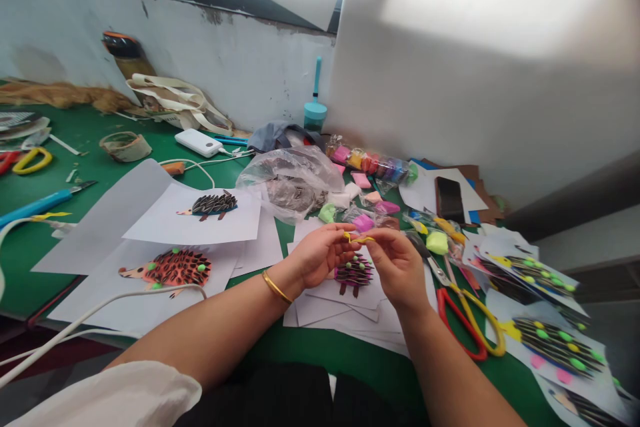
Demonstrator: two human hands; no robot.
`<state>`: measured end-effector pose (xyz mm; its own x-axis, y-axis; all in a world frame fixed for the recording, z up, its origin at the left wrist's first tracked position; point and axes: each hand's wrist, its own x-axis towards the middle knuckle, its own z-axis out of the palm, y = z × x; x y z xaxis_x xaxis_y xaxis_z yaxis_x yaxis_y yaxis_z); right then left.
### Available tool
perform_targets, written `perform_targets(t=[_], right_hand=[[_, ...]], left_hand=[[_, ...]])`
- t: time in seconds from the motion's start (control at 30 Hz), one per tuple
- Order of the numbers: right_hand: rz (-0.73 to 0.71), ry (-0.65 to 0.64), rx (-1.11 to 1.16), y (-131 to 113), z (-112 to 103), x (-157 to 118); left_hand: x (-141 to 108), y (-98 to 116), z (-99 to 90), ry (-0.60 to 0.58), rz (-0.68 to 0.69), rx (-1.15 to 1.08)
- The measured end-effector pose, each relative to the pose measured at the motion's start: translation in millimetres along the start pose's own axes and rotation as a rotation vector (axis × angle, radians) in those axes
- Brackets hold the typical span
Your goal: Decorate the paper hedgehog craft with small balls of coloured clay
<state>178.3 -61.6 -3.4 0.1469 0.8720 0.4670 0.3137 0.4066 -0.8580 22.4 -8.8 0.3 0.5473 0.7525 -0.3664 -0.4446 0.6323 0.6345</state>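
Surface: your green worktable [300,347].
Grip: your left hand [320,255] and right hand [395,263] were together, pinching a yellow clay strand [359,238].
6 o'clock: a hedgehog collage [354,275].

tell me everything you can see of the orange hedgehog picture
The orange hedgehog is a flat collage on a white paper sheet, snout pointing left. Its salmon-orange body carries rows of dark, seed-like spines dotted with small green balls, probably clay, and dark legs show below. A white cable crosses the sheet right by its lower edge; whether they touch is hard to tell.
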Motion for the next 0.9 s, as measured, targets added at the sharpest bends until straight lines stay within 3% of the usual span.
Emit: perform_targets(t=[0.13,0.27,0.6,0.77,0.9], right_hand=[[-0.102,0.008,-0.214,3.8,-1.5,2.0],[-0.141,0.051,-0.356,11.1,-6.6,7.2],[-0.207,-0.136,-0.414,18.6,-7.7,8.3],[-0.304,-0.124,-0.516,15.7,-7.6,10.9],[-0.334,-0.106,-0.456,9.3,-6.6,9.9]], left_hand=[[-2.2,-0.9,1.0,-0.057,-0.065,-0.035],[-4.4,-0.8,1.1,-0.061,-0.063,0.104],[-2.5,-2.0,-5.7,-0.015,-0.082,0.277],[-7.6,-0.4,-1.8,-0.007,-0.11,0.352],[-6.5,-0.1,-0.1,-0.001,-0.079,0.42]])
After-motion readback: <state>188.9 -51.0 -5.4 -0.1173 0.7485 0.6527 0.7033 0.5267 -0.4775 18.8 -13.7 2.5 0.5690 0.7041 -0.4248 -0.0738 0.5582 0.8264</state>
